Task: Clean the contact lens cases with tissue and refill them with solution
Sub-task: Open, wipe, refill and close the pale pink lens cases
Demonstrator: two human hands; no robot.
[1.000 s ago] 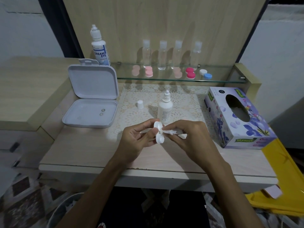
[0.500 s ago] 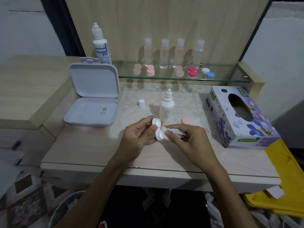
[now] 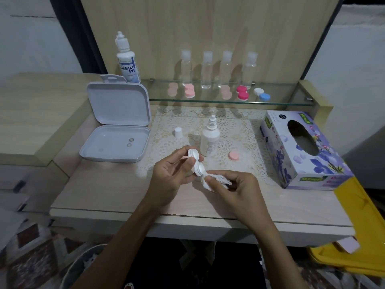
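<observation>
My left hand (image 3: pixel 173 176) holds the white lens case (image 3: pixel 196 162) above the desk (image 3: pixel 108 197), fingers curled around it, both wells uncapped and tilted toward me. My right hand (image 3: pixel 237 190) pinches a twisted tissue (image 3: pixel 216 181) — its tip touches the rim of the nearer well. Just behind the case, on the lace mat (image 3: pixel 235 130), stands the small solution bottle (image 3: pixel 209 140), uncapped; its white cap (image 3: pixel 178 132) lies to the left, a pink lid (image 3: pixel 234 155) to the right. The tissue box (image 3: pixel 300 151) sits at far right — an open white tray case (image 3: pixel 116 130) at left.
</observation>
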